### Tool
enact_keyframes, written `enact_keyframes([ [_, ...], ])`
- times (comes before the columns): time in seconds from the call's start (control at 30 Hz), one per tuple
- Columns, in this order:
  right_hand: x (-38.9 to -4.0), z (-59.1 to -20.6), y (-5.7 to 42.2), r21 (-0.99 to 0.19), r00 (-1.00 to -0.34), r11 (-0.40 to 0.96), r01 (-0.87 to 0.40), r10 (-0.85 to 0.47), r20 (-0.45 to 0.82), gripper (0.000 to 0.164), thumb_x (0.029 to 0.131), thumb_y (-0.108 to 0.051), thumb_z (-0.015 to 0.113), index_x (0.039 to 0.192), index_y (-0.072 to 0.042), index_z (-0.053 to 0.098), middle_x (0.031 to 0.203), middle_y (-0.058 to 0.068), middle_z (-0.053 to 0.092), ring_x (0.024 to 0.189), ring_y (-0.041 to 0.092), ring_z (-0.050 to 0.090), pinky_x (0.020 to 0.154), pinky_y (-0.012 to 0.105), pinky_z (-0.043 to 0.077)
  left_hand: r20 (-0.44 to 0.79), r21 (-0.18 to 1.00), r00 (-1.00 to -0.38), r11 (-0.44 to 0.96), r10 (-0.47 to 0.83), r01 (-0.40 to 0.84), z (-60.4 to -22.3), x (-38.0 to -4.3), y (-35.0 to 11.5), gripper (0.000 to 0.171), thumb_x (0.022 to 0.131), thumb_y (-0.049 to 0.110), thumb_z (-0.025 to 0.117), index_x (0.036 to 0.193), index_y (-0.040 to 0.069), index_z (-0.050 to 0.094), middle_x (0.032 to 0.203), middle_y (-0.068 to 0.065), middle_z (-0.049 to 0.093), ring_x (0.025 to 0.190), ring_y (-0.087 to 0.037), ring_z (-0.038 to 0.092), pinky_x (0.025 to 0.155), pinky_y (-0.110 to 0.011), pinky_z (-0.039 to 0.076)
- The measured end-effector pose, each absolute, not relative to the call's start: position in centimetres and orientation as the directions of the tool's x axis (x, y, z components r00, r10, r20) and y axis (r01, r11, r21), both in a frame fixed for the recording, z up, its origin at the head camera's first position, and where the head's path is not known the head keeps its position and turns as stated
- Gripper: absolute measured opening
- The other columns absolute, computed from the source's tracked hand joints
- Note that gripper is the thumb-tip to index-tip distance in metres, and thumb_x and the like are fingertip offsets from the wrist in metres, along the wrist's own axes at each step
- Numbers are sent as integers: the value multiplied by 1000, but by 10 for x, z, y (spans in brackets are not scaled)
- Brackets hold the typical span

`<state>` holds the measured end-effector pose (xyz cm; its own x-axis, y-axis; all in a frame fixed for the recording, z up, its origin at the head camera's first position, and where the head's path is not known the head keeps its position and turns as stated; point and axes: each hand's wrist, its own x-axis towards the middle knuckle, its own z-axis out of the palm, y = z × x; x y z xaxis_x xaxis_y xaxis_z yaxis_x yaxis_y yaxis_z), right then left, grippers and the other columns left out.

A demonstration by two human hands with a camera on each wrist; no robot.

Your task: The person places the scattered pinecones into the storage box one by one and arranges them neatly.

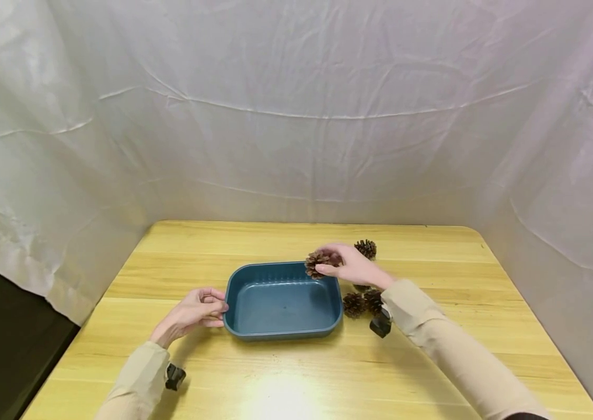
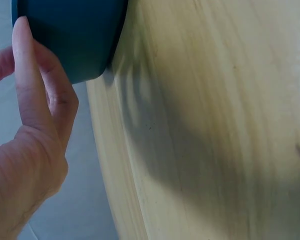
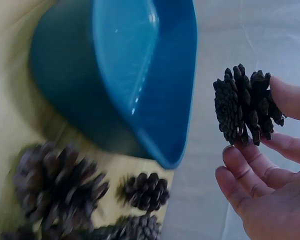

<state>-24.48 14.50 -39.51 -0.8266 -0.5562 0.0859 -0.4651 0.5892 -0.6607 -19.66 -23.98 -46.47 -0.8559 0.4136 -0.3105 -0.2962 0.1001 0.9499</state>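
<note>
A dark blue rectangular basin [image 1: 282, 309] with rounded corners stands on the wooden table, its inside bare. My left hand [image 1: 198, 310] pinches the left end of its rim; the left wrist view shows the thumb [image 2: 26, 65] at the rim and fingers bent beside the outer wall. Over the back right corner of the basin, my right hand [image 1: 355, 265] holds a brown pine cone [image 1: 317, 265] between thumb and fingers. In the right wrist view that pine cone [image 3: 247, 106] is up beyond the basin's rim, lying sideways in the grip.
Several more pine cones lie just right of the basin: one farther back [image 1: 365, 249], others near its right wall [image 1: 354, 305], partly under the right forearm. Pale curtains [image 1: 307, 116] hang around the table [image 1: 422, 361]. Both wrists carry a small black device [image 1: 174, 377].
</note>
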Motion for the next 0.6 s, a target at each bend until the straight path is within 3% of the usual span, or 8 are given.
enact_keyframes([
  [0.2,-250,-394,126,-667,-813,583,-465,-579,61,42,98,-25,66,134,-5,60,129,16,65,101,24,65,89,43,58,-330,943,-846,104,420,-316,-463,-198,-241,23,95,2,59,114,-5,48,90,-1,66,77,-9,65,74,-24,65],
  [0.43,-257,-397,107,-641,-812,619,-453,-583,11,49,99,-26,63,140,1,53,136,19,61,117,32,61,101,49,54,-331,943,-846,106,418,-317,-462,-198,-241,22,95,2,60,113,-5,49,90,-1,67,78,-10,66,75,-25,65],
  [0.6,-260,-399,97,-658,-801,605,-448,-599,-5,45,100,-23,63,138,-1,55,135,18,61,108,28,63,95,47,56,-328,944,-844,103,425,-315,-462,-199,-242,23,95,2,60,113,-4,49,90,-1,66,78,-10,66,75,-25,65],
])
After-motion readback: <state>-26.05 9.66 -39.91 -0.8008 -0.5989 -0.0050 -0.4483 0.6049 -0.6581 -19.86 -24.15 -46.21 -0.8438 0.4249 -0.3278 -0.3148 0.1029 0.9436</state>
